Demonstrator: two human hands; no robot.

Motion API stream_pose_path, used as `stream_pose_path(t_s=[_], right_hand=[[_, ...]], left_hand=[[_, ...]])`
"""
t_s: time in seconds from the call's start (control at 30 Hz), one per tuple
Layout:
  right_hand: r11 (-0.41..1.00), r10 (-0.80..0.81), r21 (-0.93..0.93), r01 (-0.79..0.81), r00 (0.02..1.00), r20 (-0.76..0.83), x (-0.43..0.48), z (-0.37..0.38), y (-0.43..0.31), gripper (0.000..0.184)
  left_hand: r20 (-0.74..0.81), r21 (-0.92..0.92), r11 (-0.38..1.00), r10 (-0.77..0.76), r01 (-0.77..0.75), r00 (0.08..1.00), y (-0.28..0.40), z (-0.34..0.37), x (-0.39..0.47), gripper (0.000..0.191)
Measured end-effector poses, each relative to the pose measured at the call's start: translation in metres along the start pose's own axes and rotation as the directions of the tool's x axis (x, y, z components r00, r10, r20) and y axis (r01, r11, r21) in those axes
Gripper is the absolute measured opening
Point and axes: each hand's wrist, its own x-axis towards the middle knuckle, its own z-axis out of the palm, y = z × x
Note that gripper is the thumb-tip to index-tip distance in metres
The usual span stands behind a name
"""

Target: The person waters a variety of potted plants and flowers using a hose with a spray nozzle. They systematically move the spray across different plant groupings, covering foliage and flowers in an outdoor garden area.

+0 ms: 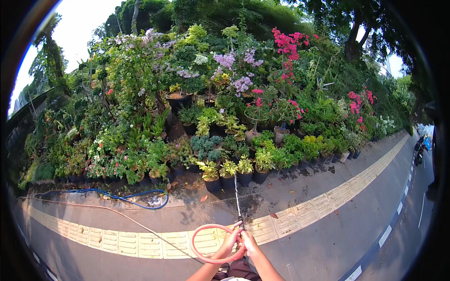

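Note:
Both of my hands are together low in the middle of the view. My left hand (230, 242) grips a pink garden hose (197, 253), which hangs in a loop around my wrists. Close against it, my right hand (249, 242) is also closed on the hose, just behind a black nozzle (240, 220). A thin white water jet (237, 196) runs from the nozzle tip to the black-potted plants with yellow-green leaves (227, 169) at the front of the display. The fingers partly hide the hose and each other.
A blue hose (132, 200) lies coiled on the pavement at left. The pink hose trails left across yellow tactile paving (128, 243). Rows of potted plants (291, 147) and flowering bougainvillea (289, 44) border the walkway. The kerb (385, 236) and road (418, 214) are at right, with a motorcycle (419, 151).

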Motion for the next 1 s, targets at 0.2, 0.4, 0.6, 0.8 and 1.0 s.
stream_pose_path(t_s=[0.2, 0.4, 0.6, 0.8, 1.0], right_hand=[[0.999, -0.01, -0.037, 0.009, 1.0, -0.016, -0.01, -0.005, 0.006, 0.031], [1.0, 0.02, -0.024, -0.02, 1.0, 0.007, -0.002, -0.003, -0.002, 0.029], [0.996, 0.082, -0.035, -0.08, 0.995, 0.054, 0.004, -0.008, -0.017, 0.027], [0.993, 0.111, -0.06, -0.106, 0.989, 0.099, 0.001, -0.046, -0.043, 0.028], [0.993, 0.109, -0.062, -0.104, 0.99, 0.089, -0.002, -0.084, -0.055, 0.029]], left_hand=[[-0.01, -0.029, 0.999, 0.019, -0.02, 1.0, -0.009, 0.007, -0.007, 0.037], [-0.098, -0.081, 0.996, 0.022, -0.03, 0.995, -0.001, 0.014, -0.001, 0.037], [-0.098, -0.082, 0.996, 0.024, -0.032, 0.995, 0.004, 0.018, 0.001, 0.033], [-0.127, -0.054, 0.997, 0.055, -0.063, 0.99, -0.009, 0.06, 0.018, 0.032], [-0.114, 0.001, 0.997, 0.077, -0.077, 0.991, -0.017, 0.098, 0.017, 0.035]])
